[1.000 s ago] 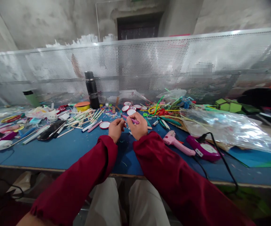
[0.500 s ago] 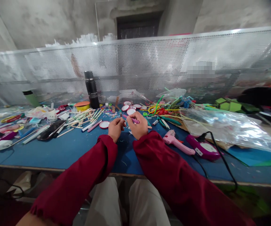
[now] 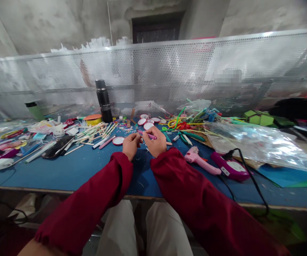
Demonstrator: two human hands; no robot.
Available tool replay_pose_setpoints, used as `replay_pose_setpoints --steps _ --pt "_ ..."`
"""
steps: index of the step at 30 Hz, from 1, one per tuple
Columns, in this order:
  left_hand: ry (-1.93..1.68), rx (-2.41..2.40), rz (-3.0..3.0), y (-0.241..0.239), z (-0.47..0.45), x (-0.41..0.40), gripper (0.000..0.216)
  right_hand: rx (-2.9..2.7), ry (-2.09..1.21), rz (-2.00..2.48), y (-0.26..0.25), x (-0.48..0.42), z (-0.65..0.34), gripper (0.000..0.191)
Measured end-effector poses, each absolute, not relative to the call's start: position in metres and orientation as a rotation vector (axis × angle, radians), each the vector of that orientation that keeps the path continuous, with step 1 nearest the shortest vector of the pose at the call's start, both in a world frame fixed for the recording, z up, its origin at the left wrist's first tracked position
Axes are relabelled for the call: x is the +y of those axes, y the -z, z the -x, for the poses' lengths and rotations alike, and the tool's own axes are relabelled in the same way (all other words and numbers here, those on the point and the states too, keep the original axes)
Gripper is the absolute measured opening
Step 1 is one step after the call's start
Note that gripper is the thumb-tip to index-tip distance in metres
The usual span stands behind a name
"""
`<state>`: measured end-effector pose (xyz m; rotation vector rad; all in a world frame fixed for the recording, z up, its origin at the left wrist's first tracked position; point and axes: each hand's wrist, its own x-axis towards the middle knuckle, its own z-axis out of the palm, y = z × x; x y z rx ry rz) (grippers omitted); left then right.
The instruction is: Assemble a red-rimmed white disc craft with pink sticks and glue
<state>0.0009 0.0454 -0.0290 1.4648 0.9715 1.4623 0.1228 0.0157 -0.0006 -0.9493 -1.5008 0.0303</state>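
Near the middle of the blue table [image 3: 70,174], both hands are close together. My right hand [image 3: 156,143] is closed around a pink pen [image 3: 151,136], whose tip points left toward the other hand. My left hand [image 3: 131,145] is pinched; whatever sits between its fingertips is too small to name. Just left of it lies a white lid with a red rim [image 3: 118,140]. More lids of the same kind [image 3: 148,126] lie beyond my fingers, among small coloured scraps [image 3: 125,127].
Right of my arm lie a pink glue gun [image 3: 200,160] and a purple power socket [image 3: 230,167]. Pliers [image 3: 194,136] and tangled coloured stems [image 3: 196,119] lie behind them. At left are a phone [image 3: 59,146], sticks [image 3: 95,133] and a black bottle [image 3: 104,103].
The pink pen and my right hand have shifted very slightly to the left. My left hand keeps its pinch in the same place.
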Motion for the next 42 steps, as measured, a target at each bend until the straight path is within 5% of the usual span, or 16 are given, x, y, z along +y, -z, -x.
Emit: replay_pose_setpoints --steps 42 --pt "-1.465 0.969 -1.458 0.0253 -0.0007 0.0419 0.019 -1.503 -0.048 0.987 0.0020 0.0165 -0.1233 0.014"
